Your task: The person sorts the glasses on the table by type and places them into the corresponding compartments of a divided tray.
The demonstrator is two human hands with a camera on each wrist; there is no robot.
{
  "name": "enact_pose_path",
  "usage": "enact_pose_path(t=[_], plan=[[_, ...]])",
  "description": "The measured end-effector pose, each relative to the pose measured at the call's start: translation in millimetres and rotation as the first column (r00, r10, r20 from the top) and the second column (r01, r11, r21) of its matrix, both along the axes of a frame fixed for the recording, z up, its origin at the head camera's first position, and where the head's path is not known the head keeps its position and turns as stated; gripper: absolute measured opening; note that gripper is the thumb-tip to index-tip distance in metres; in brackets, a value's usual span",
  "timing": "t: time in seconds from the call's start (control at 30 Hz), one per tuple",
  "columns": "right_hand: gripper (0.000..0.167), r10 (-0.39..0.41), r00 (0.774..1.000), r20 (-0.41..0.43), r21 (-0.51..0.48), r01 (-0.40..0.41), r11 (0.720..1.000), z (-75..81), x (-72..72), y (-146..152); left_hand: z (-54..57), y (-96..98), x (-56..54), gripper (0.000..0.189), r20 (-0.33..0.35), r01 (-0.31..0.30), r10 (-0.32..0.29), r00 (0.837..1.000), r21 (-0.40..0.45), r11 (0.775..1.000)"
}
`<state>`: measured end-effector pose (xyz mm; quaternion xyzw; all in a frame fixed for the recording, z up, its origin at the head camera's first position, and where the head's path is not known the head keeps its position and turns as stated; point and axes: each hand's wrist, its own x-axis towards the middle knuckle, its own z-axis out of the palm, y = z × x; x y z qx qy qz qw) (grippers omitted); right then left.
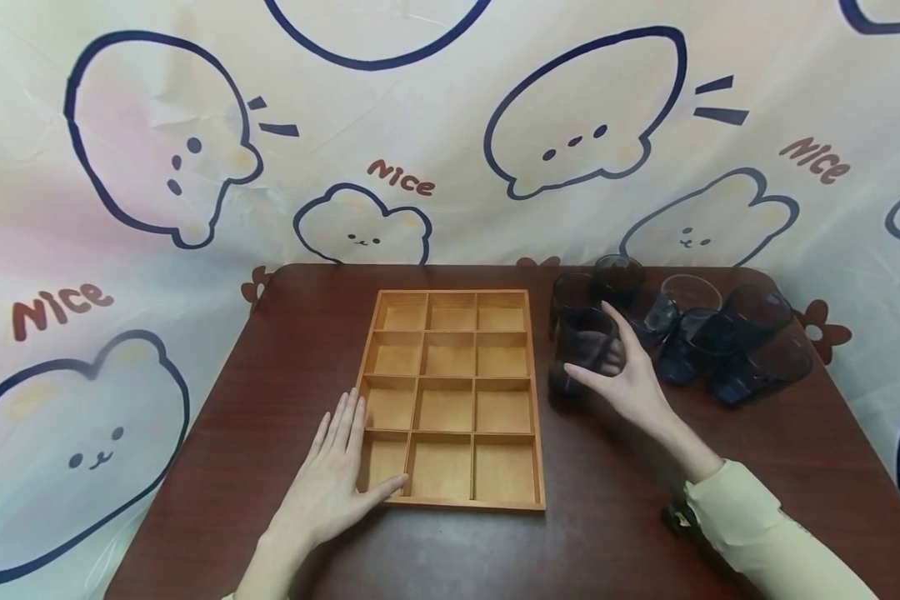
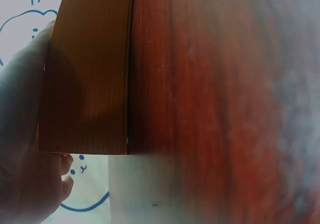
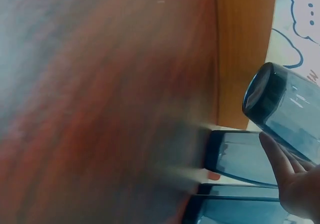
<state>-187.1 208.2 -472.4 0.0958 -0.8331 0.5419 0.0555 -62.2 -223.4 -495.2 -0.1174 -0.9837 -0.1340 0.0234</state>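
Note:
A dark tinted drinking glass (image 1: 587,333) is in my right hand (image 1: 637,387), gripped between thumb and fingers just right of the wooden tray. In the right wrist view this glass (image 3: 292,109) tilts, its thick base raised off the tabletop. My left hand (image 1: 328,479) rests along the near left corner of the divided wooden tray (image 1: 536,400), fingers straight along its left edge and thumb over the front compartment. From the left wrist view, the tray's side wall (image 2: 90,74) stands between that hand and the table.
Several more dark glasses (image 1: 761,317) stand clustered at the back right of the brown table (image 1: 285,333), some right behind the held one. A small black object (image 1: 677,518) shows beside the right cuff. A patterned curtain (image 1: 450,108) hangs behind the table.

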Motion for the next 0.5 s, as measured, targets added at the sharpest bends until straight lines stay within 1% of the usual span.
enact_pose_path(t=[0.1,0.2,0.33,0.5], plan=[[0.104,0.023,1.0,0.001,-0.042,-0.023,0.999,5.0,-2.5,-2.0,-0.4,0.1,-0.2,0.124,-0.001,-0.001,0.001,1.0,0.003,1.0],[0.101,0.041,0.999,0.0,-0.056,-0.04,0.998,9.3,-5.1,-4.0,-0.6,0.4,-0.4,0.124,0.002,-0.003,0.003,1.0,0.003,1.0],[0.1,0.058,0.998,-0.003,-0.042,-0.058,0.997,14.1,-9.5,-7.8,-0.7,0.3,-0.1,0.124,0.005,-0.002,0.002,1.0,-0.001,1.0],[0.101,0.068,0.998,-0.012,-0.021,-0.068,0.997,22.0,-18.4,-16.1,-0.7,-0.5,0.8,0.123,0.004,-0.002,0.002,1.0,0.001,1.0]])
